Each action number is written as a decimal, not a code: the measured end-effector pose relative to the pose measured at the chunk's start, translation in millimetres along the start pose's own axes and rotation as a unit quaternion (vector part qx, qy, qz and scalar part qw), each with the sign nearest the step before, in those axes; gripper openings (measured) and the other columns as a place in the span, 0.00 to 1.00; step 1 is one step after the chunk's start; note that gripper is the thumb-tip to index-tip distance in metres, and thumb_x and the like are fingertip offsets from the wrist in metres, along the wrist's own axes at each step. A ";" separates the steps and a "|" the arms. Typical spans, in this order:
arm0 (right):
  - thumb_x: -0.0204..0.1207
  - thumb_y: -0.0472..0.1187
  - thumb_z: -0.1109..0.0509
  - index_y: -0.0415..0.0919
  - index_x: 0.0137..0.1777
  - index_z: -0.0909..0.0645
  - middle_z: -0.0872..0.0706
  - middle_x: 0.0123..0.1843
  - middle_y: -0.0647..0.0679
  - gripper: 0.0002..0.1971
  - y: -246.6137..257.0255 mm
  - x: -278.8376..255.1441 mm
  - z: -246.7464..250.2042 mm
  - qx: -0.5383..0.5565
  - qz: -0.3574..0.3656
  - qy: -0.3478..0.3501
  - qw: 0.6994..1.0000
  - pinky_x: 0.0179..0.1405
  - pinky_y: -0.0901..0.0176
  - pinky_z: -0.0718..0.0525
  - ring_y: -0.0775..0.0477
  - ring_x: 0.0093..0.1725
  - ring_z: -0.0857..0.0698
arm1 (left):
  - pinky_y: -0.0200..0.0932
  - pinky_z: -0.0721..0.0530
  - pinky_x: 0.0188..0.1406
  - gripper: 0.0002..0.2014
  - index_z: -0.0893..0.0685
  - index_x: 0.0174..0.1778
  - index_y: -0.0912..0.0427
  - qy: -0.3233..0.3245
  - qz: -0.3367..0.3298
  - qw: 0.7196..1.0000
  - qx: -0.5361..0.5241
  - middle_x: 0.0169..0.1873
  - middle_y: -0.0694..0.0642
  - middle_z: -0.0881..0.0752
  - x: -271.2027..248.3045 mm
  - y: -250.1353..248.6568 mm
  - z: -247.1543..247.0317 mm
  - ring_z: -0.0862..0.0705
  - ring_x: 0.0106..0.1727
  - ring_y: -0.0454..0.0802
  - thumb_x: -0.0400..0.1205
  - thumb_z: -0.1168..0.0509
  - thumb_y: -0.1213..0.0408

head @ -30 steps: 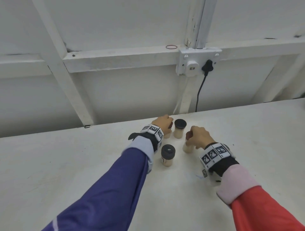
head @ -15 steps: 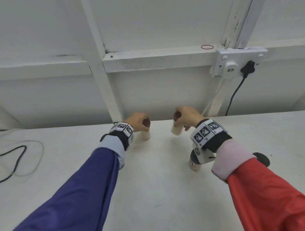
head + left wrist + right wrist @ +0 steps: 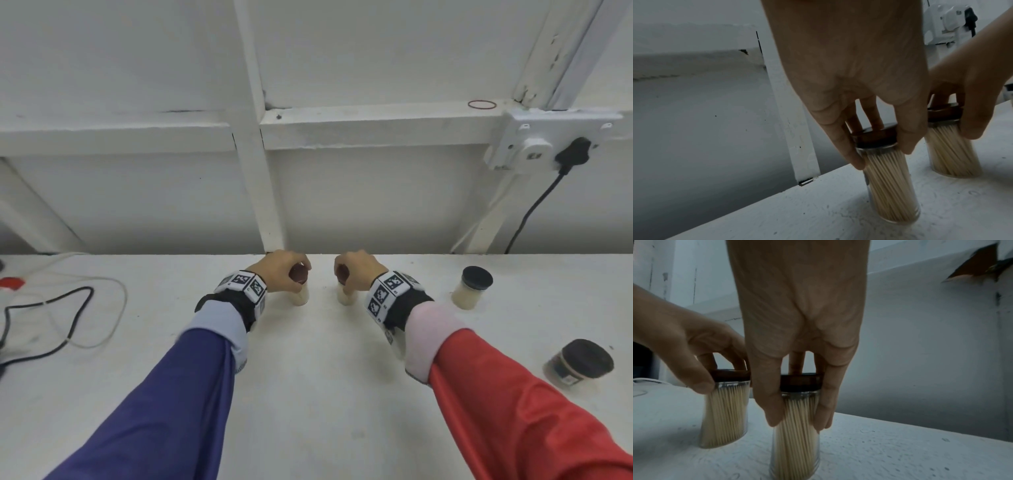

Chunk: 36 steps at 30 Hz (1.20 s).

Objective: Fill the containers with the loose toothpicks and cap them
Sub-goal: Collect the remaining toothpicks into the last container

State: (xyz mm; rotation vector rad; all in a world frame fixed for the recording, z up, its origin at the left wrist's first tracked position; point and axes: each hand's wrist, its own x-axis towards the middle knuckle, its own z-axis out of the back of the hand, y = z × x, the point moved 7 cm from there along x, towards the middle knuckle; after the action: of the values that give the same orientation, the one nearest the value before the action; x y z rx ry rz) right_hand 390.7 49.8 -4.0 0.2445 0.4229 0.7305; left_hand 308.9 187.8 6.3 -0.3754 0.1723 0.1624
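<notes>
A: Head view, report.

B: I see my left hand [image 3: 279,274] and right hand [image 3: 359,272] side by side at the far edge of the table [image 3: 308,377]. Each grips a brown-capped jar from above. The left jar [image 3: 301,296] and right jar [image 3: 344,297] stand upright, near each other but apart. Two black-capped jars stand to the right: the far one [image 3: 471,289] upright, the near one [image 3: 582,363] closer to me. A cable [image 3: 61,308] lies at far left.

A: Left wrist view?

B: My left hand [image 3: 851,68] pinches the left jar [image 3: 892,186] at its brown cap [image 3: 873,135], thumb and fingers curled round the rim. The jar is packed with toothpicks [image 3: 890,181] and its base sits on the table.

A: Right wrist view?

B: My right hand [image 3: 801,305] clamps the right jar [image 3: 797,434], digits running down past its cap [image 3: 800,382] onto the clear wall. The jar is full of toothpicks and stands on the table. The left jar [image 3: 725,415] stands just beside it, the left hand's fingers [image 3: 696,379] round its cap.
</notes>
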 end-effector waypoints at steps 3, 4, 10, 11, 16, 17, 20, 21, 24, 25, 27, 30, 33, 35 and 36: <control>0.60 0.31 0.22 0.43 0.50 0.16 0.17 0.45 0.51 0.17 0.1 3.0 -2.8 -0.005 0.009 -0.007 1.000 0.41 0.58 0.19 0.44 0.49 0.15 | 0.40 0.24 0.56 0.23 0.20 0.66 0.55 0.010 -0.006 1.000 0.018 0.61 0.54 0.16 0.9 -0.7 -2.5 0.19 0.61 0.53 0.74 0.27 0.65; 0.60 0.31 0.22 0.44 0.51 0.16 0.16 0.47 0.51 0.18 -1.0 3.8 -4.1 -0.004 0.009 -0.009 1.000 0.42 0.58 0.19 0.43 0.52 0.15 | 0.40 0.24 0.56 0.23 0.20 0.67 0.56 0.011 -0.007 1.000 0.023 0.62 0.54 0.17 1.2 -0.7 -2.9 0.20 0.62 0.53 0.75 0.27 0.65; 0.66 0.53 0.18 0.53 0.84 0.44 0.29 0.78 0.49 0.49 -14.0 -5.8 0.9 0.065 0.001 0.061 0.996 0.70 0.48 0.25 0.43 0.75 0.27 | 0.49 0.24 0.58 0.28 0.27 0.73 0.49 -0.041 -0.033 0.994 0.096 0.67 0.46 0.24 0.4 -16.9 7.2 0.29 0.70 0.48 0.76 0.29 0.51; 0.68 0.57 0.21 0.53 0.84 0.45 0.30 0.79 0.49 0.49 -16.4 -11.3 9.1 0.097 0.003 0.067 0.993 0.71 0.47 0.26 0.43 0.76 0.29 | 0.51 0.23 0.58 0.28 0.27 0.73 0.50 -0.049 -0.043 0.992 0.106 0.67 0.47 0.24 2.7 -23.5 10.3 0.29 0.70 0.49 0.77 0.30 0.48; 0.78 0.56 0.30 0.47 0.79 0.32 0.26 0.75 0.53 0.31 -63.5 -37.3 59.3 0.173 -0.048 0.044 0.983 0.54 0.55 0.23 0.47 0.69 0.26 | 0.55 0.21 0.58 0.30 0.26 0.71 0.53 -0.043 -0.074 0.990 0.109 0.64 0.51 0.22 19.8 -53.4 11.6 0.27 0.68 0.52 0.76 0.34 0.42; 0.78 0.54 0.28 0.44 0.76 0.28 0.23 0.73 0.50 0.29 -79.8 -42.5 69.8 0.129 -0.071 0.018 0.989 0.51 0.57 0.24 0.46 0.66 0.24 | 0.54 0.21 0.60 0.30 0.27 0.73 0.52 -0.035 -0.080 0.991 0.105 0.65 0.51 0.23 21.9 -58.2 8.0 0.27 0.69 0.52 0.77 0.32 0.44; 0.75 0.48 0.24 0.39 0.72 0.24 0.20 0.70 0.43 0.27 -133.8 -61.3 83.2 -0.032 -0.178 -0.019 0.983 0.61 0.52 0.23 0.40 0.68 0.22 | 0.49 0.24 0.63 0.32 0.30 0.77 0.46 -0.004 -0.083 0.991 0.102 0.70 0.48 0.25 24.3 -67.9 -6.5 0.28 0.72 0.49 0.77 0.29 0.49; 0.74 0.46 0.23 0.40 0.73 0.24 0.21 0.71 0.42 0.28 -151.1 -69.3 81.1 -0.062 -0.213 -0.018 0.975 0.65 0.50 0.23 0.39 0.69 0.22 | 0.48 0.25 0.64 0.33 0.31 0.78 0.46 0.008 -0.078 0.991 0.108 0.72 0.47 0.27 24.4 -68.8 -10.7 0.29 0.74 0.49 0.77 0.28 0.50; 0.75 0.39 0.26 0.40 0.70 0.21 0.20 0.69 0.42 0.22 -182.2 -80.4 64.6 -0.097 -0.246 -0.006 0.964 0.67 0.54 0.21 0.41 0.68 0.20 | 0.49 0.27 0.68 0.40 0.37 0.81 0.48 0.032 -0.047 0.988 0.145 0.77 0.50 0.31 24.0 -61.7 -15.9 0.33 0.77 0.52 0.75 0.25 0.54; 0.76 0.36 0.28 0.40 0.67 0.19 0.19 0.68 0.42 0.19 -183.8 -81.1 61.4 -0.085 -0.239 -0.009 0.967 0.65 0.56 0.21 0.41 0.67 0.20 | 0.50 0.27 0.69 0.42 0.39 0.82 0.49 0.038 -0.030 0.986 0.156 0.77 0.52 0.32 22.9 -56.5 -14.5 0.33 0.78 0.53 0.75 0.24 0.55; 0.76 0.32 0.29 0.40 0.65 0.18 0.18 0.67 0.40 0.17 -177.8 -79.2 60.6 -0.047 -0.221 -0.035 0.974 0.63 0.53 0.19 0.39 0.64 0.18 | 0.53 0.27 0.69 0.43 0.40 0.83 0.51 0.052 0.008 0.985 0.162 0.78 0.53 0.32 19.8 -43.2 -11.1 0.34 0.78 0.55 0.75 0.24 0.54; 0.72 0.29 0.25 0.38 0.65 0.19 0.19 0.62 0.38 0.21 -146.5 -69.5 59.7 0.052 -0.169 -0.051 0.983 0.55 0.45 0.12 0.36 0.56 0.15 | 0.49 0.26 0.65 0.38 0.34 0.80 0.53 0.052 0.031 0.989 0.132 0.74 0.55 0.28 14.4 -26.3 -7.7 0.30 0.75 0.55 0.76 0.25 0.57; 0.69 0.30 0.22 0.37 0.61 0.18 0.17 0.57 0.39 0.19 -104.0 -56.2 50.3 0.068 -0.109 -0.027 0.991 0.46 0.49 0.10 0.40 0.44 0.11 | 0.46 0.25 0.62 0.28 0.25 0.73 0.56 0.020 0.025 0.994 0.106 0.67 0.56 0.21 9.8 -18.8 -5.6 0.23 0.69 0.56 0.77 0.26 0.61; 0.68 0.30 0.21 0.38 0.60 0.16 0.16 0.54 0.40 0.19 -80.4 -47.3 42.1 0.055 -0.079 -0.013 0.995 0.40 0.53 0.11 0.44 0.38 0.14 | 0.45 0.23 0.58 0.21 0.20 0.68 0.58 0.009 0.019 0.994 0.104 0.62 0.55 0.16 8.0 -18.4 -5.0 0.20 0.64 0.55 0.78 0.29 0.64; 0.68 0.30 0.21 0.38 0.59 0.16 0.16 0.53 0.42 0.19 -71.1 -43.9 38.2 0.044 -0.066 -0.008 0.997 0.36 0.57 0.14 0.47 0.36 0.16 | 0.43 0.23 0.56 0.18 0.18 0.66 0.59 0.007 0.018 0.994 0.107 0.60 0.55 0.15 7.0 -19.1 -4.7 0.19 0.62 0.55 0.78 0.29 0.65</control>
State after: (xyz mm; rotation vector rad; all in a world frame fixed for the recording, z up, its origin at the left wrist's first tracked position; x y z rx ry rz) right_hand 420.9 -34.4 17.0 0.3021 0.4523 0.5805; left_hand 318.7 169.3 7.3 -0.1603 0.2087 0.1745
